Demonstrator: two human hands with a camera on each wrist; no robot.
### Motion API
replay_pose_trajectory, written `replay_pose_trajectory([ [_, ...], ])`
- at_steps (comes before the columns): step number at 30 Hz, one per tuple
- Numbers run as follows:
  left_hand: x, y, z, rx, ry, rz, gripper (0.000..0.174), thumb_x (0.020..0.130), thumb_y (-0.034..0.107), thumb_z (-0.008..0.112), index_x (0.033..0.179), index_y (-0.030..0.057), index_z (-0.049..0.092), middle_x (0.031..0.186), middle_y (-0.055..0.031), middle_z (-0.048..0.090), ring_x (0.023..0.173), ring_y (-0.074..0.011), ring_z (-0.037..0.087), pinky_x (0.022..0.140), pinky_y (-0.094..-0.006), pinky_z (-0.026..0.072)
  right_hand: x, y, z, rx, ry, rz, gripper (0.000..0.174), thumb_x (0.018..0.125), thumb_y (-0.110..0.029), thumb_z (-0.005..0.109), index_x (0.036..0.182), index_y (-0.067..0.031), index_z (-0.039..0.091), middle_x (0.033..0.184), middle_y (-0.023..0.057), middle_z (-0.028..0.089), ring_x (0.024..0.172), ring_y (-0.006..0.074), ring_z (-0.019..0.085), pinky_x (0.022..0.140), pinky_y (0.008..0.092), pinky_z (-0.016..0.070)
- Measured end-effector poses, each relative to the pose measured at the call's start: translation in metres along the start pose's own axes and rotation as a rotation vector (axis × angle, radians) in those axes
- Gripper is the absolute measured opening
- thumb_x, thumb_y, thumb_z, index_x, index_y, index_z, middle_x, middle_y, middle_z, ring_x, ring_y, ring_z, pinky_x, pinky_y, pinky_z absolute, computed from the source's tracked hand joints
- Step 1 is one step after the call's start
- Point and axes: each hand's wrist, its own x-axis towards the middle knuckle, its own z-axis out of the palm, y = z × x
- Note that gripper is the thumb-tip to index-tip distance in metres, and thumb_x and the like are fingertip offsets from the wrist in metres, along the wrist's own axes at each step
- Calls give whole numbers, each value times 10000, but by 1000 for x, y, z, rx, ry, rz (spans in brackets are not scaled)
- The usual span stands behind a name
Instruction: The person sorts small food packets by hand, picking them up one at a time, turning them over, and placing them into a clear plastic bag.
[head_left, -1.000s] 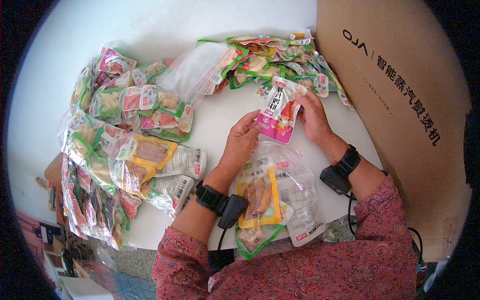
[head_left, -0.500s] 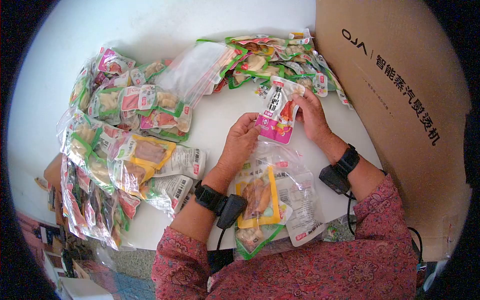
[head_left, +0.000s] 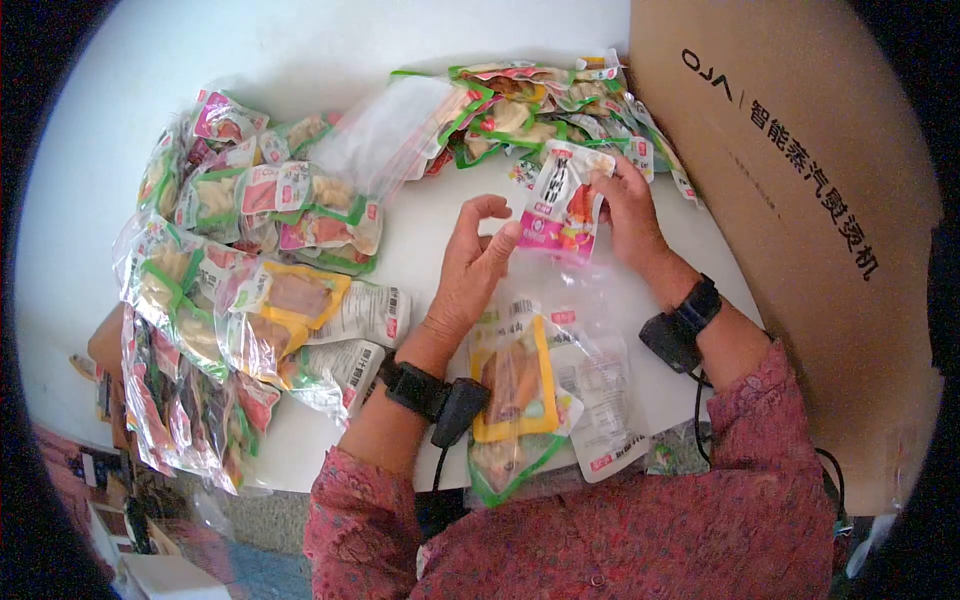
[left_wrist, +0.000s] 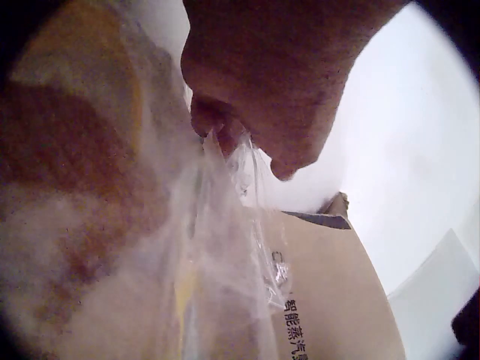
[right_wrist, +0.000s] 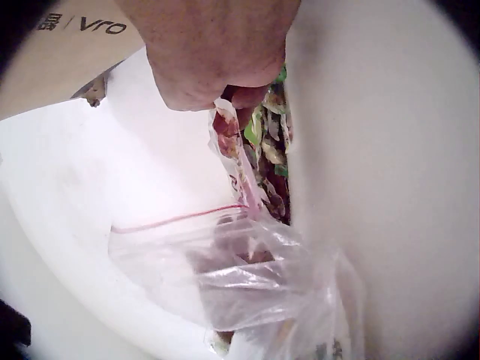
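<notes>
A white and pink snack pouch with a food picture hangs upright from my right hand, whose thumb and fingers pinch its upper right edge. My left hand is at the pouch's lower left, thumb and index finger spread apart, the thumb tip overlapping the pouch's edge. Below both hands lies a clear zip bag holding several food packs, one with a yellow frame. Its thin plastic rises beside my left fingers in the left wrist view. From the right wrist, the red zip line shows below the pouch.
Filled clear bags of food packs are piled along the left of the white table. Flat zip bags lie at the back beside a heap of loose packs. A large cardboard box stands at the right.
My left thumb and index finger have come apart from their pinch on the pouch's lower corner. The right hand has lifted the pouch slightly up and away.
</notes>
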Motion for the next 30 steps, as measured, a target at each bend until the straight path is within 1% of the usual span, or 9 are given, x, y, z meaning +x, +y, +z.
replay_pose_trajectory([
  [2, -2, 10, -2, 146, -8, 119, 235, 823, 162, 557, 1024, 63, 485, 915, -15, 501, 587, -37, 394, 513, -186, 354, 6, 2, -4, 16, 34, -40, 232, 806, -200, 498, 1000, -72, 492, 731, 0, 522, 587, 75, 485, 459, 206, 395],
  [4, -2, 17, -3, 334, -178, 205, 224, 796, 113, 596, 992, 58, 502, 911, -12, 505, 641, -47, 432, 559, -184, 367, 13, 5, -8, 73, 88, -79, 288, 797, -158, 506, 1063, -54, 467, 753, 26, 535, 564, 83, 487, 455, 209, 410],
  [8, 0, 7, 0, 471, -104, 400, 76, 803, 72, 583, 793, 2, 554, 756, -1, 530, 682, -68, 479, 619, -204, 407, 12, 0, -6, 99, -2, -98, 319, 785, -140, 515, 1088, -59, 454, 767, 43, 547, 549, 85, 485, 429, 208, 405],
  [12, -1, 12, -3, 455, -37, 264, 124, 824, 83, 560, 749, -15, 549, 650, 3, 520, 622, -59, 467, 590, -213, 412, 2, -10, -1, 85, -134, -65, 322, 773, -126, 514, 1084, -70, 452, 780, 45, 554, 567, 86, 488, 419, 220, 404],
  [18, 4, 8, -11, 532, -37, 243, 145, 836, 110, 549, 756, -11, 550, 587, 18, 492, 556, -50, 427, 504, -217, 381, -3, -14, 5, 149, -288, 62, 320, 755, -124, 512, 1066, -72, 463, 866, 46, 547, 690, 110, 533, 565, 251, 460],
  [20, 4, 8, -11, 637, -8, 288, 156, 835, 129, 551, 753, -3, 555, 591, 17, 488, 562, -49, 430, 498, -216, 372, -5, -11, 6, 85, -504, 74, 308, 753, -128, 513, 1054, -74, 473, 893, 34, 533, 740, 108, 535, 632, 252, 460],
  [25, 10, -1, -14, 538, 21, 255, 140, 835, 125, 537, 754, 14, 562, 596, 23, 479, 565, -51, 427, 497, -209, 360, -14, -14, 6, -18, -721, 190, 312, 771, -156, 524, 1069, -83, 470, 843, 0, 542, 724, 75, 525, 602, 214, 443],
  [28, 13, -6, -16, 500, 43, 237, 130, 834, 116, 527, 756, 19, 566, 606, 36, 468, 558, -43, 402, 491, -194, 338, -13, -9, 3, 21, -811, 285, 306, 781, -197, 566, 1028, -28, 501, 844, 25, 564, 754, 86, 539, 676, 211, 427],
  [30, 15, -10, -16, 461, 31, 236, 133, 830, 124, 537, 750, 22, 565, 598, 43, 458, 549, -33, 387, 479, -188, 320, -14, -5, 2, -61, -1062, 342, 345, 756, -242, 613, 980, 14, 554, 868, 64, 597, 784, 117, 559, 717, 232, 434],
])
